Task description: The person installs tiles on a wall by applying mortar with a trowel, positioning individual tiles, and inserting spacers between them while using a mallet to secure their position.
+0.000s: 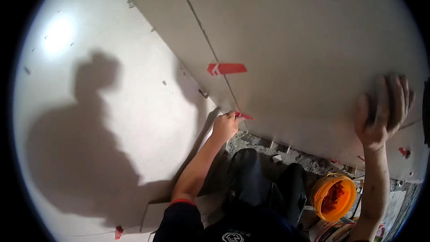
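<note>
My left hand (225,125) is closed on a small red tile-leveling wedge (244,116) at the lower end of the joint between two large grey wall tiles. Higher along that joint, another red leveling wedge (227,68) sits across it in a pale clip. On the right, my right hand (385,112) lies with fingers stretched against the face of the big tile (313,54), holding nothing. Its palm side is hidden.
An orange bucket (318,197) with several red wedges stands by my right knee. Rubble and mortar bits (255,141) line the tile's lower edge. The pale wall (148,85) at left bears my shadow and several small clip stubs. A red wedge (118,232) shows at lower left.
</note>
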The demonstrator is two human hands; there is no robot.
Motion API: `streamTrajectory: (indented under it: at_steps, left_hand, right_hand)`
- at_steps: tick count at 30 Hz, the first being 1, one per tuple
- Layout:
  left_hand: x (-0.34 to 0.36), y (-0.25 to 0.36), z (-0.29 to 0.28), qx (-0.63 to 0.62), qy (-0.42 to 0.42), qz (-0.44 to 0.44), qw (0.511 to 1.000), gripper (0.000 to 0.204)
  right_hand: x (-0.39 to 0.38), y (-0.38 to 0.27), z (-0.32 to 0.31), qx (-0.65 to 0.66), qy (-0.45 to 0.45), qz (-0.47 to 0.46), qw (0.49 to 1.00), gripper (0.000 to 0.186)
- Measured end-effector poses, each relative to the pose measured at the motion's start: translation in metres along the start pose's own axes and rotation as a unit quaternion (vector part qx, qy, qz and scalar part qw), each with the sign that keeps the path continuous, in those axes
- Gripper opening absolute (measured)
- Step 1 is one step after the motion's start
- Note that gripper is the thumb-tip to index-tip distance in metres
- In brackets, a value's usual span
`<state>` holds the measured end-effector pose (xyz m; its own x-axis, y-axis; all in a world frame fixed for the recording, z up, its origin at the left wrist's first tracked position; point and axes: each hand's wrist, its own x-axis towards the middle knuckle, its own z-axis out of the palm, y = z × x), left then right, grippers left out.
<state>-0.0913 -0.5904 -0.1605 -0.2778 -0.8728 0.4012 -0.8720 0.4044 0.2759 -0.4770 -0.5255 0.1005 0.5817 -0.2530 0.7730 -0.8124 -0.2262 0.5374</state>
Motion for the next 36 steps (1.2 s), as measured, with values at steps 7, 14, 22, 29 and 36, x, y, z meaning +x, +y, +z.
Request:
streamTrajectory:
  at_steps: [7,14,22,29,36]
  left_hand:
    - [0.051,0.047,-0.043,-0.023,-0.156,0.038,0.987,0.040]
    - [0.026,-0.001,-0.031,-0.002,-0.041,-0.149,0.988,0.043]
    - [0.004,-0.004,-0.024,-0.014,0.040,-0.119,0.992,0.039]
    - [-0.115,0.026,-0.031,-0.055,-0.041,-0.207,0.976,0.040]
    - [-0.162,0.060,-0.041,-0.129,-0.040,-0.238,0.962,0.028]
  right_hand:
    - [-0.033,-0.009,-0.011,0.184,0.066,0.113,0.974,0.035]
    - [-0.249,-0.076,-0.079,0.295,-0.245,0.571,0.726,0.018]
    - [-0.483,-0.134,-0.136,0.135,-0.522,0.696,0.474,0.023]
    - [-0.514,-0.171,-0.110,0.026,-0.517,0.694,0.500,0.031]
    - [-0.563,-0.168,-0.111,0.141,-0.363,0.756,0.526,0.033]
